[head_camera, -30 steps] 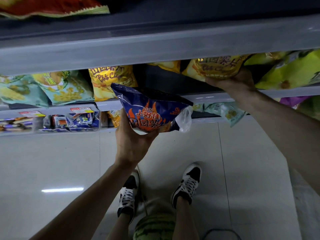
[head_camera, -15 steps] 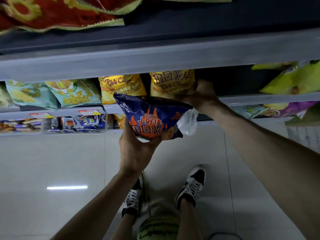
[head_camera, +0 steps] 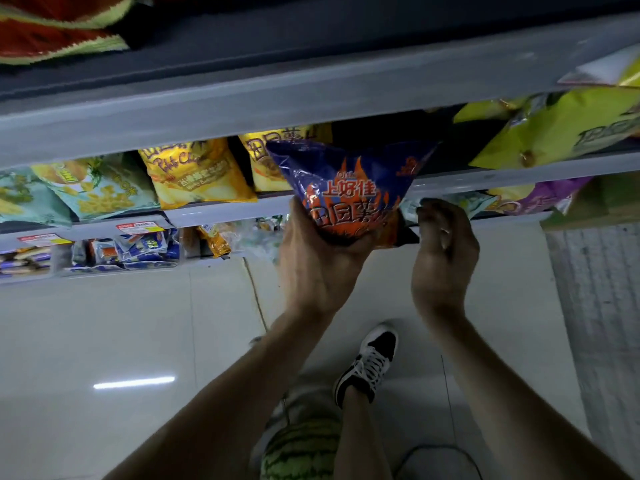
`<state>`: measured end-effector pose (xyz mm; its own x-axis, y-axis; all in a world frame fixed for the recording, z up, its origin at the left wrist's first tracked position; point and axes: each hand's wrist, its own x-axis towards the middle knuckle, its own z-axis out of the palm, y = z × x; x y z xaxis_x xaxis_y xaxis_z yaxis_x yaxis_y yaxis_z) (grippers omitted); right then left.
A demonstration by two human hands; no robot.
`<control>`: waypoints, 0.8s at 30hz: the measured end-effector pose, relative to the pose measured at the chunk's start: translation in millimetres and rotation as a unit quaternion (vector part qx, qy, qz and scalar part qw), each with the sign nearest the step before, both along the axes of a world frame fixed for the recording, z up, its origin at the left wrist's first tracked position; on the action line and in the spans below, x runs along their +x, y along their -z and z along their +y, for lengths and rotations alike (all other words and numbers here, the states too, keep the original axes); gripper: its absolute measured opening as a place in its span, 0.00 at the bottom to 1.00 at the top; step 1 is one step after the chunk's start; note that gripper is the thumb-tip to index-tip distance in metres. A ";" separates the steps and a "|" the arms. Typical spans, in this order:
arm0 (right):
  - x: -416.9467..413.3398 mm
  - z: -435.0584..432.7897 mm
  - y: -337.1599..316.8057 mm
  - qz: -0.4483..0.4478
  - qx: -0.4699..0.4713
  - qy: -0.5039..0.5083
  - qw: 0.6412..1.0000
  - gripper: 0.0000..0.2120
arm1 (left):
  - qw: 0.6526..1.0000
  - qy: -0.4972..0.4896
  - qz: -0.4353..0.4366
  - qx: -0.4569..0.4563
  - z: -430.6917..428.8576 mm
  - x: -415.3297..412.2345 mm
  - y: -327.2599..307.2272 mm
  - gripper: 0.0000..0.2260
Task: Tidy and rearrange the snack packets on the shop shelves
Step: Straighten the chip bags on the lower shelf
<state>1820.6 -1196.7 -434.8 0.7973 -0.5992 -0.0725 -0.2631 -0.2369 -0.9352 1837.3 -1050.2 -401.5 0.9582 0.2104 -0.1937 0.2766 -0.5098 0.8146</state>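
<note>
My left hand (head_camera: 317, 268) grips the bottom of a blue chip packet with orange flames (head_camera: 349, 183), held upright in front of the middle shelf (head_camera: 221, 213). My right hand (head_camera: 445, 258) hangs just right of the packet's lower corner, fingers curled, and I cannot tell whether it pinches the packet. Two yellow chip packets (head_camera: 195, 174) stand on the shelf; the blue packet partly hides the right-hand one (head_camera: 268, 150). Teal packets (head_camera: 97, 188) stand further left, and lime-green packets (head_camera: 554, 133) lie at the right.
A grey upper shelf edge (head_camera: 277, 95) overhangs, with red packets (head_camera: 52, 36) above it. Lower bins (head_camera: 114, 251) hold small blue packs. Purple packets (head_camera: 540, 202) sit lower right. Below lie a pale tiled floor, a black-and-white shoe (head_camera: 370, 362) and a woven surface (head_camera: 595, 289).
My right hand let go of the yellow packet on the shelf and dropped down beside the blue packet. My left hand raised the blue packet and moved it right, turning it upright.
</note>
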 end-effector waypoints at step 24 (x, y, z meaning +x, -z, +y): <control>49.1 -73.0 31.3 0.113 -0.086 -0.260 0.955 0.35 | 0.998 0.056 -0.005 0.023 -93.4 87.1 40.5 0.46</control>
